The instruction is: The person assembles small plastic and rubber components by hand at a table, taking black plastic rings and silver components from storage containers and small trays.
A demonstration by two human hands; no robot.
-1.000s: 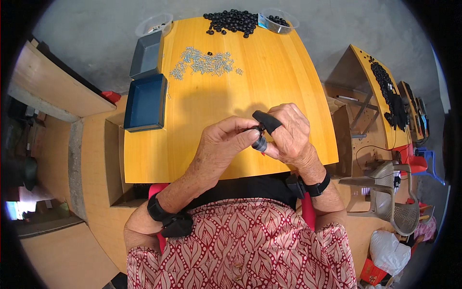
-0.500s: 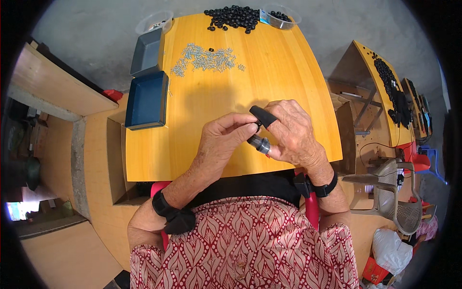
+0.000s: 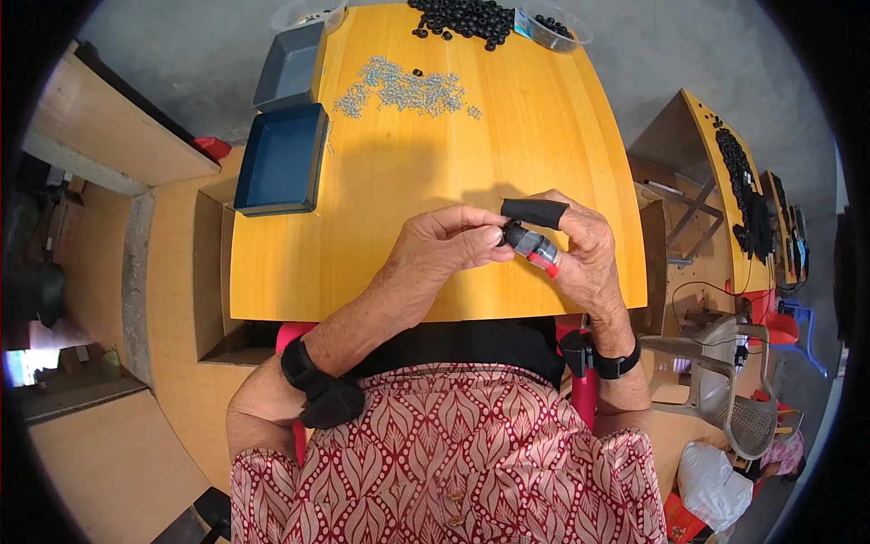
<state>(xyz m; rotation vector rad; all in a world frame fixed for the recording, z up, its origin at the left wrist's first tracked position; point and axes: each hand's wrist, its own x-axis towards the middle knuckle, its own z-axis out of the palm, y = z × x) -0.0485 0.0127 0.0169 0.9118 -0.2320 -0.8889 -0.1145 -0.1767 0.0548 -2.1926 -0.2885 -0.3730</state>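
Small black part (image 3: 504, 238) held above the tabletop (image 3: 544, 136), pinched in left hand (image 3: 435, 254); right hand (image 3: 589, 258) curled beside it, grip unclear. Its completion cannot be told; silver pieces (image 3: 421, 93) and black pieces (image 3: 462, 20) lie loose farther off. Bare wood between, near edge by the forearms.

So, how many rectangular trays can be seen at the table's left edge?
2: the dark blue tray, nearer, and the grey tray just beyond it.
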